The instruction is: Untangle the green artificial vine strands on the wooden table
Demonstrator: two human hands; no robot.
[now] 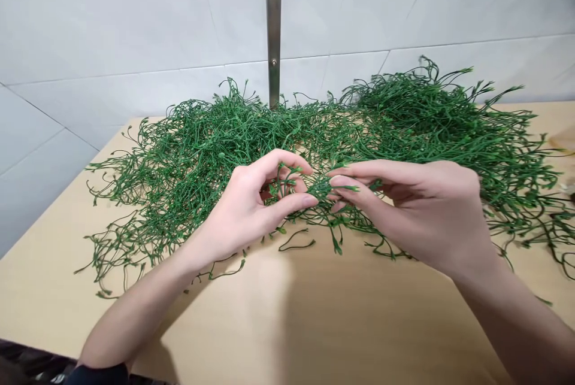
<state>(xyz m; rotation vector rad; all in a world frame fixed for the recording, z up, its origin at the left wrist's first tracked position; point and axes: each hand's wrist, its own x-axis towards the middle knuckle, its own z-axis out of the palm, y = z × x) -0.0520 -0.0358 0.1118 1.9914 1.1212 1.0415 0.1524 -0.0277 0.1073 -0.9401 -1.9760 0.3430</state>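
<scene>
Between my two hands, over the near edge of a loose heap, is a small bunch of thin green plastic stems (320,186) with lighter forked tips. My right hand (417,205) pinches this bunch between thumb and fingertips. My left hand (256,202) curls around a few stems, its thumb tip against the left end of the bunch; its lower fingers are partly hidden. Behind both hands spreads the tangled heap of the same green stems (211,139). One loose stem (297,246) lies on the table just below my hands.
A thicker mound of stems (422,109) rises at the back right. The pale wooden table (251,319) meets a white tiled wall (135,20). A metal bar (274,32) with bolts stands upright against the wall. Something translucent and orange (565,141) shows at the right edge.
</scene>
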